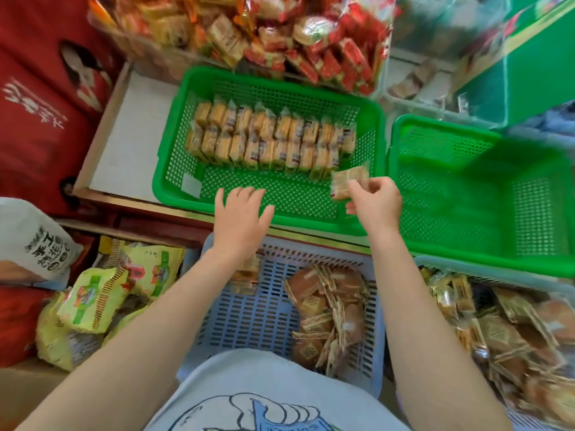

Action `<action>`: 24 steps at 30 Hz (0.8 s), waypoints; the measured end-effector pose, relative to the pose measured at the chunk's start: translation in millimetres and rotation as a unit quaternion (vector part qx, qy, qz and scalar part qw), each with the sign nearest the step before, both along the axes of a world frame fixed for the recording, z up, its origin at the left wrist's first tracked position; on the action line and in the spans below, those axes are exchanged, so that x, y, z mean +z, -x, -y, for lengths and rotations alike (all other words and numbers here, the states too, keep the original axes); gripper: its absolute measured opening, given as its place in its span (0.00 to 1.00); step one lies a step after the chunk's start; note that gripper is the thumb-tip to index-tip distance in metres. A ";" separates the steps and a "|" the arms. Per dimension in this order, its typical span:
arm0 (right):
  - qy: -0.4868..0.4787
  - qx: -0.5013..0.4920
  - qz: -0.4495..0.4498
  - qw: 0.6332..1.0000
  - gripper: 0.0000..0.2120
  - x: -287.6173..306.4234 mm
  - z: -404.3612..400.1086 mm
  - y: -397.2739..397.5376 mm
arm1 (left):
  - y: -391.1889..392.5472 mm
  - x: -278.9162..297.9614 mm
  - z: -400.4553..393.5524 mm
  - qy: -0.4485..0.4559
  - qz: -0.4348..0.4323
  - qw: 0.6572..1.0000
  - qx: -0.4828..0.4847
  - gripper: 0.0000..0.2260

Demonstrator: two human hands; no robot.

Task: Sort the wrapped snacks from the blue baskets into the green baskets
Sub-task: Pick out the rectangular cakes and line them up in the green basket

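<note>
Now the right hand (375, 203) pinches a wrapped snack (348, 181) over the green basket (174, 169) at centre frame, seemingly to extend its rows; left hand (241, 216) hovers released

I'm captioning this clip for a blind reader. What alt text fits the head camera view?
A person's right hand pinches a wrapped snack over the left green basket, beside two neat rows of wrapped biscuits. The left hand hovers open at its near rim, the right green basket looks empty, and a blue basket below holds more snacks.
</note>
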State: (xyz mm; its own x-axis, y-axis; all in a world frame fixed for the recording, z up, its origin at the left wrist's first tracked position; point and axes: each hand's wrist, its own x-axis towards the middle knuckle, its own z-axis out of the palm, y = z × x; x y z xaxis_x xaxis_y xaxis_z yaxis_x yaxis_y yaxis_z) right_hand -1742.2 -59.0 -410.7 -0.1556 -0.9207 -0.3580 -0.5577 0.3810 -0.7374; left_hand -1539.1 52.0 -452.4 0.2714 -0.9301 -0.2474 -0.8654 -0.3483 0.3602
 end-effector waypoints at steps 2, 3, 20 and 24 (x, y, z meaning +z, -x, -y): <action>0.015 0.005 -0.111 0.994 0.11 -16.4 23.5 -5.4 | -4.9 -16.8 -7.1 -0.037 0.038 0.998 -0.023 0.23; 0.012 0.007 -0.148 0.989 0.13 -24.1 33.4 -10.3 | -4.8 -21.7 -9.3 -0.037 0.044 0.998 -0.029 0.23; -0.115 -0.194 0.286 0.931 0.21 -53.1 32.3 -37.3 | -9.0 -21.7 -11.6 -0.027 0.027 0.998 -0.048 0.23; -0.107 -0.113 0.336 0.929 0.15 -7.8 -18.6 -44.1 | -14.7 -11.1 -36.6 0.117 -0.062 0.991 -0.003 0.22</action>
State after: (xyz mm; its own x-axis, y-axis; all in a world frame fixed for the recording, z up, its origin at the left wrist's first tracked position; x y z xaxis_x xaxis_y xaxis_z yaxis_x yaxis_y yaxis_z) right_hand -1698.1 -40.4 -418.5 -0.0111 -0.7886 -0.6148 0.1137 0.6098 -0.7843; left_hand -1524.4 88.6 -463.6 0.2463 -0.9676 -0.0552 -0.8110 -0.2369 0.5349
